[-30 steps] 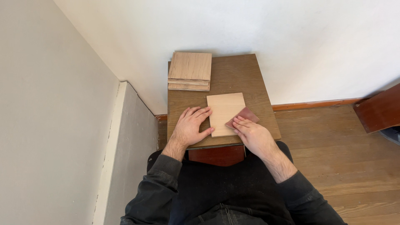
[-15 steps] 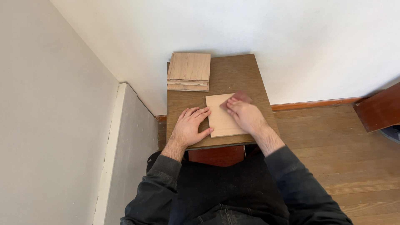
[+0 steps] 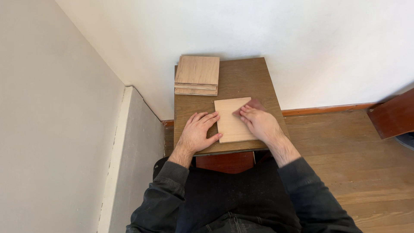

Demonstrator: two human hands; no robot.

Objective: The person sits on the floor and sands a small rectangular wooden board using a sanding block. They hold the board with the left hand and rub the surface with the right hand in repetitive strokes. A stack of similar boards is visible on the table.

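In the middle of the frame a pale square wooden panel point(image 3: 233, 119) lies flat on a small brown table point(image 3: 241, 80). The left hand point(image 3: 198, 131) rests flat on the table at the left edge of the panel, with the fingers stretched out and slightly spread; the fingertips and the thumb touch the panel's left side and grip nothing. The right hand point(image 3: 258, 123) lies on the right part of the panel with the fingers bent and close together, pressing down on a small reddish-brown piece point(image 3: 255, 104), perhaps sandpaper, which shows only a little past the fingertips at the panel's upper right corner. A stack of similar wooden panels point(image 3: 197, 75) sits at the upper left corner of the table, well apart from both hands.
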